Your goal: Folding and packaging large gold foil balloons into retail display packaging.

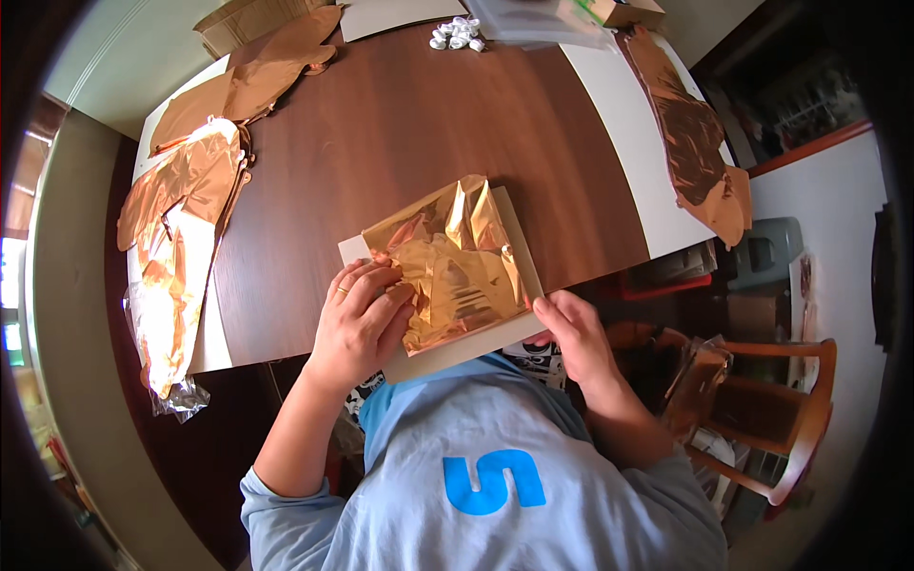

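A folded piece of shiny gold foil (pixel 457 276), which looks like a flat foil balloon, lies on a white card (pixel 411 364) at the table's near edge. The card shows past the foil along the near and right sides and overhangs the edge toward me. My left hand (pixel 362 314), with a ring on one finger, is closed at the foil's left side, its bent fingers pressed together on the foil. At the card's near right corner, my right hand (pixel 571 338) pinches the edge, thumb on top and fingers underneath.
Flat gold foil pieces (pixel 186 200) lie stacked along the table's left side, more foil (pixel 690 133) on the right. Small white rolls (pixel 459 34) sit at the far edge beside clear plastic (pixel 543 21). A wooden chair (pixel 809 409) stands at my right with a foil packet (pixel 695 385).
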Tool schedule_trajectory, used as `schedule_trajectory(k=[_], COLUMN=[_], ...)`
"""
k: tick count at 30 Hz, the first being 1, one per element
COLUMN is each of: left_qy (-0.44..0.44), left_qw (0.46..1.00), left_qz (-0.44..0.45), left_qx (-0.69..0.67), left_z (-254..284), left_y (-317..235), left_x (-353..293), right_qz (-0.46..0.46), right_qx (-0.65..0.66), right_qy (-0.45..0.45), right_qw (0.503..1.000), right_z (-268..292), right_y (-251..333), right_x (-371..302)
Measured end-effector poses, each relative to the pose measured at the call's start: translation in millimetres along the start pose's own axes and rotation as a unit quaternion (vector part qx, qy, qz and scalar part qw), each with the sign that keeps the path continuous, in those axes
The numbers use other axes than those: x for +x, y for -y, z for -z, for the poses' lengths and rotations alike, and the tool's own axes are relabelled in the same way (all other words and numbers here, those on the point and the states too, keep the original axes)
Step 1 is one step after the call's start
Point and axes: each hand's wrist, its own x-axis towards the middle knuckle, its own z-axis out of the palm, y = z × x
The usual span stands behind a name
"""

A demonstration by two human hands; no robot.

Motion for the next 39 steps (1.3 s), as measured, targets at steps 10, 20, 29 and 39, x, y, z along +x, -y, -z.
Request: schedule_trajectory(k=[10, 20, 29, 39], left_qy=[0.005, 0.008, 0.001, 0.004], left_qw=[1.000, 1.000, 0.999, 0.991], left_qz=[-0.003, 0.003, 0.039, 0.128], left_qx=[0.002, -0.005, 0.016, -0.043], left_z=[0.4, -0.3, 19.6, 34.4], left_y=[2.1, 4.1, -11.2, -12.6], left_x=[-1.9, -3.5, 11.4, 73.0], right_qz=[0.006, -0.034, 0.038, 0.166], right_qx=[0.331, 0.238, 0.202, 0.060], right_qy=[0.068, 0.014, 0.030, 0.055], right_qw=[0.941, 0.971, 0.978, 0.983], right_z=[-44.5, -91.8, -89.1, -70.0], right_y=[-19.5, -14.8, -21.7, -8.1], right_x=[-17.8, -16.2, -18.6, -38.4])
